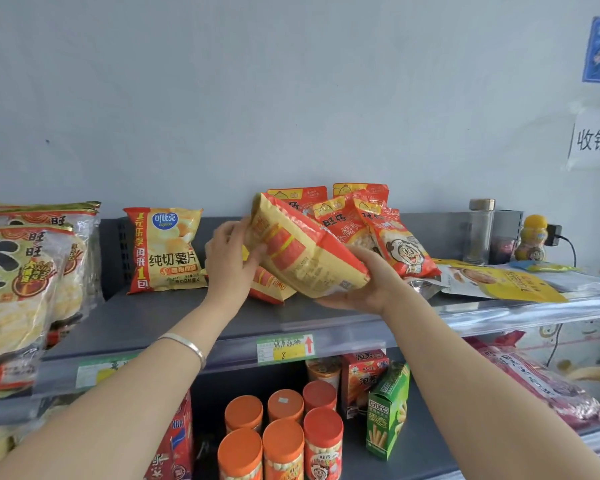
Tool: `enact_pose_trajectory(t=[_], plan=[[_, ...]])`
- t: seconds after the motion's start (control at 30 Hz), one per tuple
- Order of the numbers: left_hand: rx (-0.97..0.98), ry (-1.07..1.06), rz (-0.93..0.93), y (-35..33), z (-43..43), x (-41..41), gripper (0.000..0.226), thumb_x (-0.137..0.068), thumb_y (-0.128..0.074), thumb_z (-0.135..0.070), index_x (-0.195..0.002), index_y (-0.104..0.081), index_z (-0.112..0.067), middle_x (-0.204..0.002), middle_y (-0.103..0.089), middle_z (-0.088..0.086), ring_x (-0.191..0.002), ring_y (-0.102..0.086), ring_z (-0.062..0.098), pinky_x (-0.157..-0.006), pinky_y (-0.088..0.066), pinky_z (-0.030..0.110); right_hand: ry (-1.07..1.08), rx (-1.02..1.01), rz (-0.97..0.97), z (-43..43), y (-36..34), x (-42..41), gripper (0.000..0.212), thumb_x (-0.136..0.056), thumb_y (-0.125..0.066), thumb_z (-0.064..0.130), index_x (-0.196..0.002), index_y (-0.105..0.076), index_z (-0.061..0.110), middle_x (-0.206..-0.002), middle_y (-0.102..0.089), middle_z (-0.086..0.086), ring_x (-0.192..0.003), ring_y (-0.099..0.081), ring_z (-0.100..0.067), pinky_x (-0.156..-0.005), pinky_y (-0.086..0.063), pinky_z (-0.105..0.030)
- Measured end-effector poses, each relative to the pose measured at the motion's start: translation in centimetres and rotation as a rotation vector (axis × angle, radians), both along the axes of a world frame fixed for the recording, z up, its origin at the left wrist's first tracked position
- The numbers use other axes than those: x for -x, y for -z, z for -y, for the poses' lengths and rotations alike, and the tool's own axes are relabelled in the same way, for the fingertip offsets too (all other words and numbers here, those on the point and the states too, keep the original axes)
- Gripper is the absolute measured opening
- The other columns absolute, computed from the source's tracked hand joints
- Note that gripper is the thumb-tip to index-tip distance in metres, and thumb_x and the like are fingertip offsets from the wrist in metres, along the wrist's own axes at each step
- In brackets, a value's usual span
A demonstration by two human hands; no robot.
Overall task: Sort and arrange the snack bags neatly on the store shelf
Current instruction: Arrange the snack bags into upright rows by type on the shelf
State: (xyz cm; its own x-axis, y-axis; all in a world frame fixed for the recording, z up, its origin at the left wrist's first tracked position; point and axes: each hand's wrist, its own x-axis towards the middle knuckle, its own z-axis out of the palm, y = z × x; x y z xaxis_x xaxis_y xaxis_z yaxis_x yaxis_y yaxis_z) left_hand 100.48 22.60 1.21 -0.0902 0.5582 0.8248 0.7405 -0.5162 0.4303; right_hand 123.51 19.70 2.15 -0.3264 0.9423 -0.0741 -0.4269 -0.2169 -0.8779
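A yellow-and-red chip bag (302,251) is held tilted above the grey top shelf (160,320), its back side toward me. My left hand (231,261) grips its left edge and my right hand (368,282) cups it from below on the right. A second similar bag (269,285) lies under it on the shelf. One upright chip bag (165,251) stands to the left. Behind the held bag lean several red snack bags (392,240) with a cartoon face.
Large rice-cracker bags (28,282) stand at the far left. On the right lie flat yellow packets (499,278), a clear bottle (480,232) and a small yellow bottle (534,239). The lower shelf holds orange-lidded jars (281,434) and a green box (387,410).
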Motion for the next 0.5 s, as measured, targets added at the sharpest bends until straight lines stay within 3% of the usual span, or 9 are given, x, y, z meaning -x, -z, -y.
enact_pose_trajectory(t=[0.1, 0.2, 0.27, 0.33, 0.4, 0.5], plan=[[0.049, 0.233, 0.369, -0.6, 0.8, -0.6, 0.044, -0.096, -0.042, -0.045, -0.139, -0.040, -0.032, -0.130, -0.049, 0.003, -0.124, -0.044, 0.019, -0.104, -0.040, 0.047, 0.067, -0.013, -0.034, -0.2, -0.7, 3.3, 0.047, -0.083, -0.069, 0.025, -0.124, -0.052, 0.009, -0.129, -0.055, -0.020, -0.108, -0.062, -0.038, -0.079, -0.056, -0.052], [0.300, 0.684, 0.865, -1.3, 2.7, -0.8, 0.040, -0.099, -0.038, -0.042, -0.138, -0.039, -0.036, -0.130, -0.053, -0.004, -0.118, -0.054, 0.019, -0.093, -0.050, 0.049, 0.170, -0.052, -0.101, 0.2, -1.7, 7.2, 0.045, -0.087, -0.069, 0.020, -0.126, -0.048, 0.010, -0.121, -0.054, -0.018, -0.099, -0.063, -0.034, -0.066, -0.059, -0.046], [0.422, 0.858, 1.035, -1.4, 3.3, 0.2, 0.048, -0.093, -0.043, -0.055, -0.137, -0.040, -0.037, -0.129, -0.057, -0.002, -0.115, -0.058, 0.025, -0.085, -0.054, 0.051, 0.239, -0.107, -0.044, 0.1, -2.0, 9.6, 0.047, -0.086, -0.070, 0.017, -0.125, -0.044, 0.013, -0.113, -0.052, -0.013, -0.093, -0.062, -0.029, -0.066, -0.059, -0.045], [0.431, 0.823, 1.106, -1.5, 3.1, 1.6, 0.066, -0.080, -0.059, -0.058, -0.138, -0.034, -0.040, -0.127, -0.058, -0.003, -0.113, -0.058, 0.025, -0.085, -0.053, 0.054, 0.270, -0.195, 0.064, -0.6, -1.5, 11.9, 0.062, -0.084, -0.073, 0.014, -0.133, -0.036, 0.022, -0.119, -0.052, -0.012, -0.096, -0.062, -0.027, -0.072, -0.059, -0.044], [0.371, 0.620, 1.150, -1.9, 2.6, 3.5, 0.084, -0.073, -0.073, -0.048, -0.142, -0.026, -0.037, -0.128, -0.055, -0.004, -0.114, -0.057, 0.025, -0.091, -0.049, 0.055, 0.235, -0.279, 0.151, -1.1, -0.8, 14.3, 0.077, -0.081, -0.076, 0.011, -0.140, -0.029, 0.029, -0.127, -0.052, -0.012, -0.104, -0.062, -0.028, -0.071, -0.059, -0.039], [0.323, 0.433, 1.109, -2.1, 1.8, 7.0, 0.084, -0.077, -0.075, -0.035, -0.144, -0.024, -0.031, -0.128, -0.054, -0.003, -0.109, -0.057, 0.023, -0.084, -0.051, 0.042, 0.193, -0.356, 0.321, -2.0, -0.2, 17.1, 0.072, -0.082, -0.076, 0.019, -0.140, -0.033, 0.025, -0.122, -0.056, -0.003, -0.098, -0.062, -0.018, -0.062, -0.053, -0.021]])
